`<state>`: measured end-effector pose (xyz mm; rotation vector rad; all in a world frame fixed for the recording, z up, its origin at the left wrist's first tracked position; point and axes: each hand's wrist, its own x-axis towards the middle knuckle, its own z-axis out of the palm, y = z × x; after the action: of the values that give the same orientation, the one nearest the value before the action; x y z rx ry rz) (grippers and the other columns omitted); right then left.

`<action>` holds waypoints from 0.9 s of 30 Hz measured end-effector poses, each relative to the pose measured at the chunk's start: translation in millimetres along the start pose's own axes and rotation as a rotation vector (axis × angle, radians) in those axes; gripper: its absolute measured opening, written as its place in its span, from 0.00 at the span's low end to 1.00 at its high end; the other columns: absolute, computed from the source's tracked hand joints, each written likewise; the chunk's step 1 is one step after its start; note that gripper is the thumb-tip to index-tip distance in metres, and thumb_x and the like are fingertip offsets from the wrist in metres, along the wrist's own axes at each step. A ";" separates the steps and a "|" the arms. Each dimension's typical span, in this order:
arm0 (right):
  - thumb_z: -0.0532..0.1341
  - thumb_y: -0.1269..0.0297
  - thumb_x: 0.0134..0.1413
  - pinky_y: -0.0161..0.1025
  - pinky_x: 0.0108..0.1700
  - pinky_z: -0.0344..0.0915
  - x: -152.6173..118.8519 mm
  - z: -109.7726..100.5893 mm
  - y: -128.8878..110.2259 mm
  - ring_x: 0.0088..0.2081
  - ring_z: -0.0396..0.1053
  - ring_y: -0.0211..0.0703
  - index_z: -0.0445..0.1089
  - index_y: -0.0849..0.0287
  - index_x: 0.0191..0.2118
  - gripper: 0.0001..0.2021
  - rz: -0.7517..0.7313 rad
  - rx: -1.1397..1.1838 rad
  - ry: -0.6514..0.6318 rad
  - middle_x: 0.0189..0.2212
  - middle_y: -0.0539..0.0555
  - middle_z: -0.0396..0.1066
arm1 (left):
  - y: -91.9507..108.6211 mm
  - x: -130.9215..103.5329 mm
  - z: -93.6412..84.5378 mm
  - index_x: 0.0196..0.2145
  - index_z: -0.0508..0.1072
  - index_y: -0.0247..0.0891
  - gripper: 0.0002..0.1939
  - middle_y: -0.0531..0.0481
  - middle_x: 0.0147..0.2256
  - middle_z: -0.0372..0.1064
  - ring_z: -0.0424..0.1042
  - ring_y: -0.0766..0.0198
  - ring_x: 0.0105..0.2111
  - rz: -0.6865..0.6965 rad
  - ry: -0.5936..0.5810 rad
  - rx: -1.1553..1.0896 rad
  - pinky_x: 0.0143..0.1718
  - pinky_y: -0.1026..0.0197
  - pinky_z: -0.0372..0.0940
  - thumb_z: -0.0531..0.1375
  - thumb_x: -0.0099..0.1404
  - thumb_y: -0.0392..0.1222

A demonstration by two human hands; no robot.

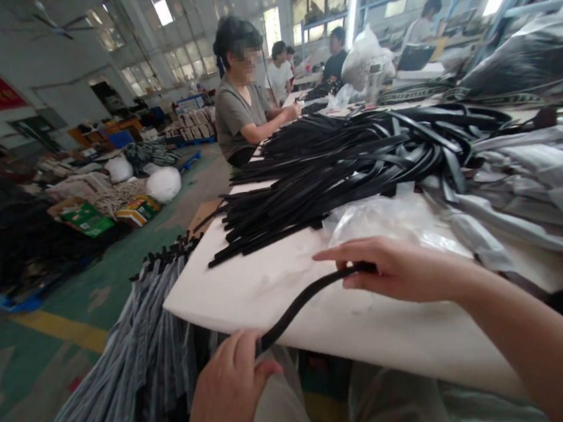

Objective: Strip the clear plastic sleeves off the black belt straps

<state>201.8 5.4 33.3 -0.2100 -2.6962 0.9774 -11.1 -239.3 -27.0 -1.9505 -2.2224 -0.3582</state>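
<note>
A black strap (pixel 301 301) bows upward between my two hands, over the near edge of the white table (pixel 194 294). My left hand (pixel 229 384) is closed around its lower end, beside the table edge and above my lap. Over the tabletop, my right hand (pixel 392 266) grips the other end between thumb and fingers, with the index finger stretched out to the left. Just beyond that hand lies a crumpled clear plastic bag (pixel 387 216). A large pile of black straps (pixel 318 180) spreads across the table behind it.
Many straps in pale wrapping (pixel 126 361) hang or lean at the table's left side. White-wrapped bundles (pixel 549 169) lie on the right. A co-worker in a grey shirt (pixel 240 108) sits across at the table's far left side. Sacks and boxes (pixel 86 218) stand on the floor.
</note>
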 end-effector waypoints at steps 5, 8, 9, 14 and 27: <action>0.55 0.63 0.65 0.36 0.46 0.65 8.2 19.6 -22.6 0.44 0.72 0.44 0.70 0.57 0.53 0.15 -0.023 0.098 -0.093 0.45 0.56 0.74 | -2.5 22.1 -9.2 0.39 0.68 0.36 0.22 0.43 0.35 0.73 0.74 0.54 0.35 0.124 0.040 0.213 0.35 0.55 0.69 0.48 0.66 0.58; 0.55 0.64 0.64 0.36 0.41 0.65 11.3 26.8 -28.9 0.39 0.72 0.44 0.72 0.60 0.49 0.13 -0.060 0.074 -0.034 0.39 0.57 0.75 | 0.5 34.8 -14.2 0.37 0.67 0.38 0.14 0.47 0.32 0.71 0.73 0.57 0.33 0.089 -0.043 0.205 0.34 0.57 0.67 0.52 0.68 0.52; 0.56 0.65 0.63 0.35 0.40 0.65 11.7 29.6 -30.1 0.38 0.72 0.43 0.72 0.61 0.48 0.12 -0.074 0.085 -0.012 0.38 0.57 0.75 | 3.4 38.8 -14.2 0.36 0.66 0.38 0.12 0.48 0.32 0.71 0.72 0.57 0.33 0.075 -0.055 0.199 0.33 0.57 0.66 0.53 0.68 0.50; 0.57 0.65 0.61 0.34 0.40 0.63 12.3 46.5 -31.4 0.39 0.71 0.42 0.68 0.61 0.47 0.10 -0.107 0.212 0.079 0.38 0.56 0.74 | 27.0 58.2 -5.6 0.32 0.63 0.40 0.11 0.51 0.27 0.68 0.70 0.58 0.29 0.107 0.085 0.122 0.28 0.59 0.61 0.50 0.70 0.46; 0.48 0.52 0.67 0.37 0.24 0.51 20.3 50.4 -18.8 0.26 0.72 0.47 0.66 0.61 0.41 0.18 0.066 -0.538 -0.065 0.27 0.56 0.74 | 8.6 81.1 -13.2 0.31 0.64 0.40 0.08 0.52 0.27 0.67 0.70 0.57 0.30 0.101 -0.068 0.314 0.30 0.58 0.59 0.57 0.66 0.44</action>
<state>166.7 -35.0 12.3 -0.3746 -2.9718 0.2538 -14.0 -165.0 8.8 -1.9167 -2.0592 0.0685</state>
